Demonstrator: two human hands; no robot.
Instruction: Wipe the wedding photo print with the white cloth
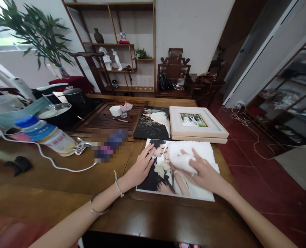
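Note:
A large wedding photo print lies flat on the wooden table in front of me. My left hand rests on its left part with fingers stretched flat, holding it down. My right hand presses a white cloth onto the middle of the print, fingers curled over the cloth.
Behind the print lie a darker photo print and a pale framed picture. A tea tray with a white cup, a black kettle, a lying plastic bottle and a white cable fill the table's left. Shelves and chairs stand at the back.

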